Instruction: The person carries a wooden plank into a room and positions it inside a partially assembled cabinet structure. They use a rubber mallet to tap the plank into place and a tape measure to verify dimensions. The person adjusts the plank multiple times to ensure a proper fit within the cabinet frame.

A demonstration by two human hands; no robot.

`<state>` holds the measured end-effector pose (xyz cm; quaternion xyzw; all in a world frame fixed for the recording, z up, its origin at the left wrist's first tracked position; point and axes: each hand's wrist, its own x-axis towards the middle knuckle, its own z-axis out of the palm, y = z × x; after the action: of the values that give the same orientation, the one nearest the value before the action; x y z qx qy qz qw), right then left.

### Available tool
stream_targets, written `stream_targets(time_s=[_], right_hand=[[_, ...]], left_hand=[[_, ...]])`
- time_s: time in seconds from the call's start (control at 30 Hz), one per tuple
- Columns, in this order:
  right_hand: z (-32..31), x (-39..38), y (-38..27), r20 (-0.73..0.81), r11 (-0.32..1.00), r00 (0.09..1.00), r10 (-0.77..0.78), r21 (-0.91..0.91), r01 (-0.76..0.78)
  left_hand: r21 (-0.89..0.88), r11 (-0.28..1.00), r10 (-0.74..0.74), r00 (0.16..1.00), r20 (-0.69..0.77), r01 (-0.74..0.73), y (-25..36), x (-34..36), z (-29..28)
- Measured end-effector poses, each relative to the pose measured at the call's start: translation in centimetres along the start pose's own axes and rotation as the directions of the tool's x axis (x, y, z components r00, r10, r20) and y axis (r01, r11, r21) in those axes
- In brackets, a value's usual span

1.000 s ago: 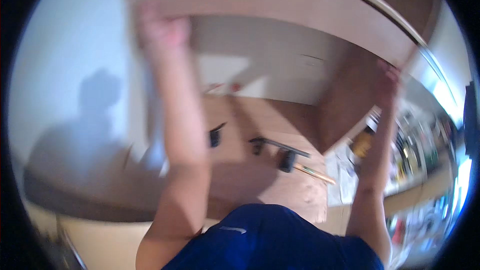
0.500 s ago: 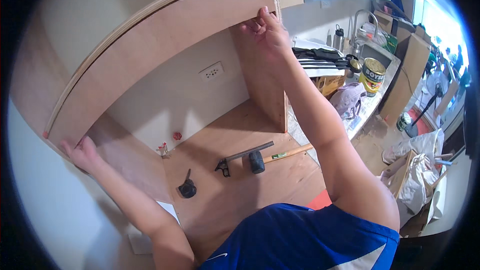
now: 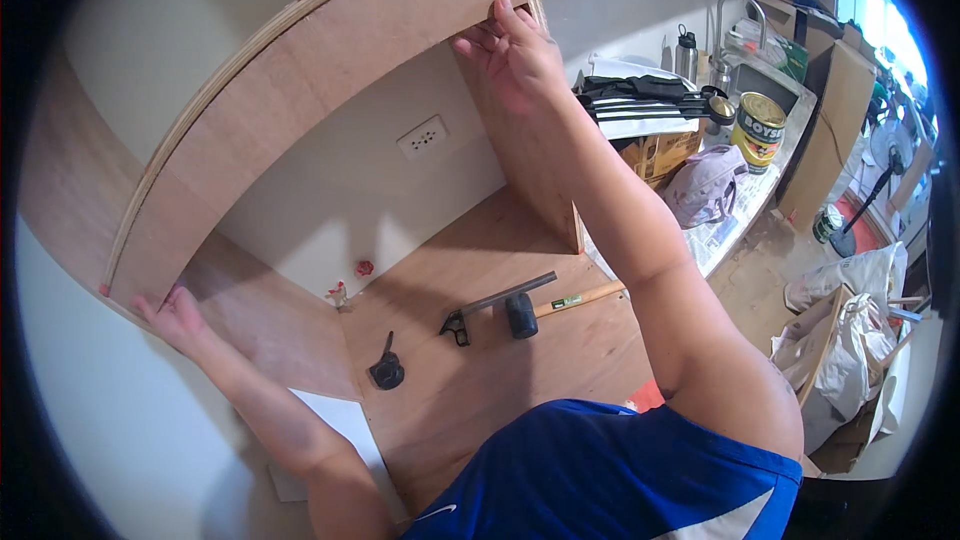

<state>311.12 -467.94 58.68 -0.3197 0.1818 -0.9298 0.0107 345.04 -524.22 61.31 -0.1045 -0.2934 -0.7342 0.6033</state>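
A long plywood board spans the front of an open wooden cabinet, under a plywood top edge. At its right end my right hand grips the lower edge, thumb up on the front face and fingers curled beneath, close to the upright side panel. My left hand pinches the same lower edge at the left end, its fingertips partly hidden. Below, on the cabinet's wooden base, lie a rubber mallet with a wooden handle, a combination square and a black tape measure.
Inside the cabinet, the back wall carries a socket plate and red-capped pipe fittings. To the right, a counter holds a paint can, a pale bag, a bottle and a sink. Sacks stand on the floor.
The view has shifted slightly, so the cabinet sits a little differently in the picture. Both hands keep their places on the board, which shows no clear movement.
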Motion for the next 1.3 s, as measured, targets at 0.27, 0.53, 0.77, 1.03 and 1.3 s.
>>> stream_targets(time_s=[0.27, 0.53, 0.77, 1.03, 1.3], right_hand=[[-0.2, 0.1, -0.1, 0.018, 1.0, 1.0, -0.024, -0.004, 0.025], [-0.8, 0.7, -0.2, 0.026, 1.0, 1.0, 0.012, -0.009, -0.012], [0.9, 0.2, 0.7, -0.077, 1.0, 0.997, 0.001, -0.031, -0.004], [-6.2, -0.4, -2.3, -0.167, 0.987, 0.982, 0.085, -0.122, -0.106], [-9.0, -13.1, -5.8, -0.173, 0.998, 0.983, -0.062, -0.041, 0.056]], left_hand=[[0.107, 0.993, 0.049, 0.998, -0.033, -0.046, -1.3, -2.8, 2.6], [0.122, 0.992, -0.012, 0.999, 0.045, 0.007, -1.6, -5.2, 4.1], [0.207, 0.976, -0.101, 0.986, 0.13, 0.073, 1.3, -6.8, 3.7], [0.16, 0.982, 0.092, 0.995, 0.038, -0.097, -2.0, -10.0, 3.6], [-0.134, 0.987, 0.106, 0.991, 0.087, -0.093, 0.1, -17.6, 5.8]])
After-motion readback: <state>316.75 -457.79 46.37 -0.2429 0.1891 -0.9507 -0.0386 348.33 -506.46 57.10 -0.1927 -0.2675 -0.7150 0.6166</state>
